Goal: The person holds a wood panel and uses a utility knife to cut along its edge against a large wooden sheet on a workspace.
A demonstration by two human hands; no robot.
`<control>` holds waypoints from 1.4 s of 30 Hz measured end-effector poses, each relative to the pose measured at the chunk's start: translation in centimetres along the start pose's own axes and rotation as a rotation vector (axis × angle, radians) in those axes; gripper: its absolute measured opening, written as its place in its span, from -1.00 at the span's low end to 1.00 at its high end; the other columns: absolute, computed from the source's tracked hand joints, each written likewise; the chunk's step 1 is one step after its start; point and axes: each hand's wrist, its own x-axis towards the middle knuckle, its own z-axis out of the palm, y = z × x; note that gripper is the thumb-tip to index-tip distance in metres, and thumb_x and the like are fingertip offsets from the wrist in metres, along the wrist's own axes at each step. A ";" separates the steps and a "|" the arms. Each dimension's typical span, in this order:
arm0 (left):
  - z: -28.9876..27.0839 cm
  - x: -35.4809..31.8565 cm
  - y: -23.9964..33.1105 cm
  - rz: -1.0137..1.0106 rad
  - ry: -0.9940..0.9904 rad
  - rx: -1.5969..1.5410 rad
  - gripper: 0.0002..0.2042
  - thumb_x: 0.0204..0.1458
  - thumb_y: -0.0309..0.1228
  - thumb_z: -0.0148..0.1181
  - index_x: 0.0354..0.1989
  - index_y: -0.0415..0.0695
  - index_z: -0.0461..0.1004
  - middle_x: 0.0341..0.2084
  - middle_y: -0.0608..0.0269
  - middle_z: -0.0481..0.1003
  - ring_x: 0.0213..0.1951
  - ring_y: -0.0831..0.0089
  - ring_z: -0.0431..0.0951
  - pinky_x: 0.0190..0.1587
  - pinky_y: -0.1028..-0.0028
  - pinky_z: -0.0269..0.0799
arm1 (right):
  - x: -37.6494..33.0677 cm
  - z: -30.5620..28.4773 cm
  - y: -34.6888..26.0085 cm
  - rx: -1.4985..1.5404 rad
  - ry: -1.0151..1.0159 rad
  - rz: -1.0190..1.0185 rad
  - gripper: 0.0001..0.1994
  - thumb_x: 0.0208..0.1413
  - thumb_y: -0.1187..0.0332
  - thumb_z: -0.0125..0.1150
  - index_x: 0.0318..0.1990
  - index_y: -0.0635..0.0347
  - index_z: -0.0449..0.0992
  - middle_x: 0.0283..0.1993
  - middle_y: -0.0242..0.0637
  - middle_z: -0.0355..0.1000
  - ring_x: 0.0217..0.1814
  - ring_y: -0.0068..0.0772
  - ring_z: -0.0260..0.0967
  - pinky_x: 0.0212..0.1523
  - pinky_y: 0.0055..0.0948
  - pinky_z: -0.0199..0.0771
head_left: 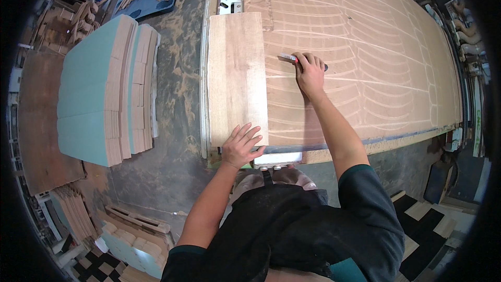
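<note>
At the far left, a stack of mint-green-faced panels (83,94) stood well apart from the worktop. To its right, a pale wooden board (236,73) lay flat along the left side of the scored brown worktop (386,81), its long edges running away from the person.

The board looked stiff and flat, probably light enough for two hands, though its thickness was hard to judge from above. Its smooth face seemed likely to slide under a sideways push, and its corners would probably chip sooner than its middle would bend. The long edges, about midway along, seemed the best places to take hold for lifting.

The left hand (241,146) rested at the board's near end, fingers apart and spread over its face toward the right corner; it pressed from above rather than clamped.

Further right, a slim hand tool (288,57) with a pale, flat end pointed left toward the board, apart from it. The right hand (311,70) was closed around its dark and red handle, above the worktop. The tool looked light and rigid, best held by that handle; whether its end was sharp could not be told.
</note>
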 end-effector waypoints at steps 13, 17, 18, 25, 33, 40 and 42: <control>-0.1 0.0 0.1 -0.003 -0.013 0.006 -0.72 0.03 -0.10 0.59 -0.13 0.08 0.80 0.20 0.43 0.71 0.34 0.29 0.63 0.41 0.07 0.51 | -0.1 0.4 0.7 0.012 0.013 -0.012 -0.62 0.30 0.31 0.41 0.25 -0.17 0.65 0.15 -0.30 0.58 0.27 -0.02 0.49 0.37 0.03 0.37; 0.0 -0.1 0.0 -0.007 -0.030 0.013 -0.72 0.03 -0.10 0.59 -0.13 0.09 0.80 0.21 0.43 0.71 0.33 0.29 0.63 0.42 0.06 0.51 | -0.1 0.3 0.6 -0.014 0.002 -0.009 -0.63 0.30 0.32 0.40 0.25 -0.18 0.65 0.15 -0.30 0.58 0.27 -0.03 0.50 0.38 0.02 0.36; 0.0 -0.1 0.0 -0.006 -0.029 0.014 -0.72 0.03 -0.10 0.59 -0.13 0.09 0.80 0.21 0.43 0.71 0.33 0.29 0.63 0.42 0.06 0.52 | -0.1 0.3 0.5 -0.016 0.004 -0.011 -0.63 0.30 0.31 0.40 0.24 -0.18 0.65 0.15 -0.31 0.59 0.27 -0.04 0.50 0.38 0.01 0.36; -0.2 -0.1 0.0 -0.002 -0.031 0.011 -0.73 0.03 -0.10 0.59 -0.15 0.10 0.80 0.20 0.45 0.70 0.33 0.29 0.63 0.42 0.07 0.52 | 0.0 0.1 0.4 -0.004 0.020 -0.054 -0.65 0.38 0.24 0.38 0.28 -0.12 0.63 0.16 -0.32 0.64 0.25 -0.06 0.53 0.33 -0.03 0.40; 0.3 -0.2 -0.4 0.036 0.008 -0.030 -0.70 0.00 -0.14 0.61 -0.14 0.01 0.78 0.21 0.30 0.70 0.33 0.17 0.62 0.36 -0.04 0.53 | 7.0 1.2 0.8 0.059 -0.081 -0.172 -0.76 0.42 0.07 0.34 0.07 -0.11 0.71 -0.02 -0.34 0.73 0.08 -0.13 0.64 0.17 -0.11 0.51; -0.1 0.0 -0.3 0.059 0.023 -0.011 -0.71 0.06 -0.13 0.59 -0.14 0.00 0.78 0.19 0.29 0.71 0.31 0.18 0.65 0.35 -0.01 0.53 | 13.4 3.7 -1.5 -0.176 -0.254 -0.298 -0.74 0.45 0.06 0.23 0.13 -0.27 0.76 -0.03 -0.36 0.71 0.15 -0.24 0.63 0.28 -0.10 0.43; 0.0 -0.2 -0.4 0.060 0.036 -0.005 -0.71 0.07 -0.12 0.58 -0.14 0.00 0.78 0.19 0.29 0.72 0.31 0.19 0.66 0.35 -0.01 0.53 | 14.1 3.9 -2.0 -0.215 -0.299 -0.318 -0.75 0.45 0.09 0.23 0.12 -0.27 0.76 -0.03 -0.35 0.71 0.16 -0.26 0.63 0.29 -0.11 0.43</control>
